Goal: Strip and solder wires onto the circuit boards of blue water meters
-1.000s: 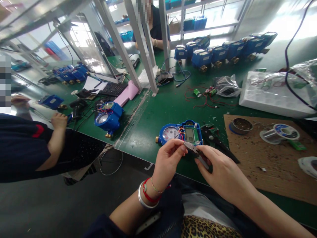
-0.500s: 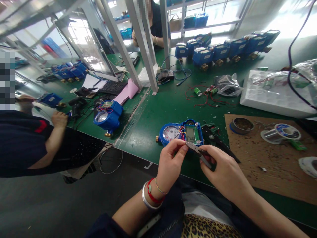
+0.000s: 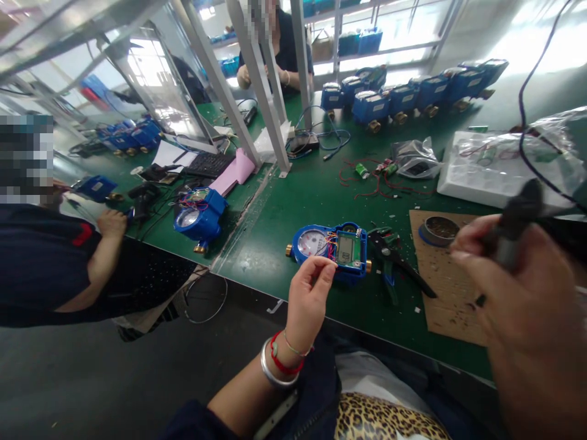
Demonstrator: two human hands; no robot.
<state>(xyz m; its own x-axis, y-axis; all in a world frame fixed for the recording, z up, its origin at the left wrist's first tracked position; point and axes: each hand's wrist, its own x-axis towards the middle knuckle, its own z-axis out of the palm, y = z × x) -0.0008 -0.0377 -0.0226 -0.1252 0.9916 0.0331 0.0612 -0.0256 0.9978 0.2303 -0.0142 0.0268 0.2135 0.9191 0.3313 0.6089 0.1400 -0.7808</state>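
Note:
A blue water meter [image 3: 312, 243] with a round dial, coloured wires and a small display [image 3: 345, 249] lies on the green table. At its near edge is my left hand [image 3: 310, 290], thumb and forefinger pinched together; whatever lies between the fingertips is too small to make out. My right hand [image 3: 523, 275], blurred, is raised over the cardboard at the right and closed around grey pliers [image 3: 509, 244]. Just right of the meter, black-and-green wire strippers [image 3: 398, 260] rest on the table.
Cardboard [image 3: 452, 311] bears a round tin [image 3: 439, 231]. Behind it is a white foam tray [image 3: 477, 177]. Red-wired parts [image 3: 362, 171] lie farther back, near a row of blue meters [image 3: 398, 98]. Another meter [image 3: 202, 214] stands left. A person's hand [image 3: 111, 223] is at the far left; metal posts [image 3: 275, 110] rise centrally.
My right hand has moved right and up with the pliers, away from the meter. My left hand has shifted slightly left, still pinched. The wire strippers are now more exposed.

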